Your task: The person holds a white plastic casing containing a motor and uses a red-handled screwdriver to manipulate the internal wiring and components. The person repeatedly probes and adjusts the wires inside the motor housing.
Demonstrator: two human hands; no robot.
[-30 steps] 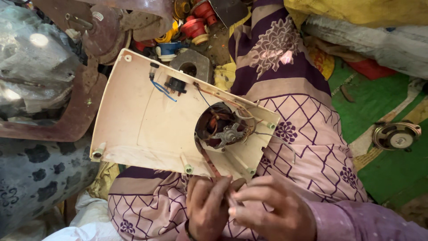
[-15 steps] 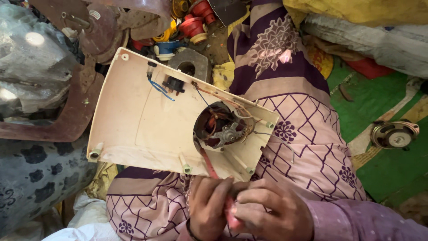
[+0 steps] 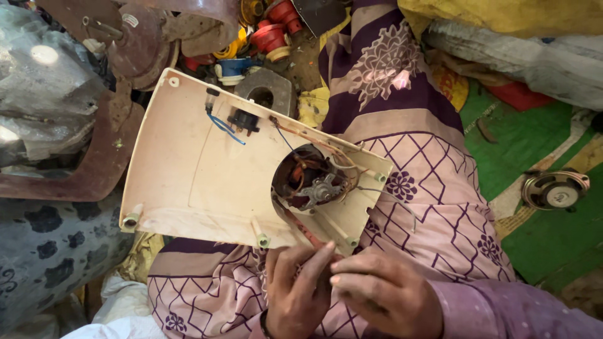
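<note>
A cream plastic appliance housing lies open-side up across my lap. A round hole in it shows a small motor with copper windings and thin wires. A blue wire and a black socket sit near its upper edge. My left hand and my right hand meet just below the housing's near edge. Their fingertips pinch a reddish cable that runs out of the motor opening. Whatever else lies between the fingers is hidden.
Rusty metal parts and red and yellow spools crowd the top left. A grey patterned bundle lies at the left. A loose round speaker rests on green cloth at the right.
Both hands have drawn closer together on the reddish cable, and the housing has shifted slightly in my lap.
</note>
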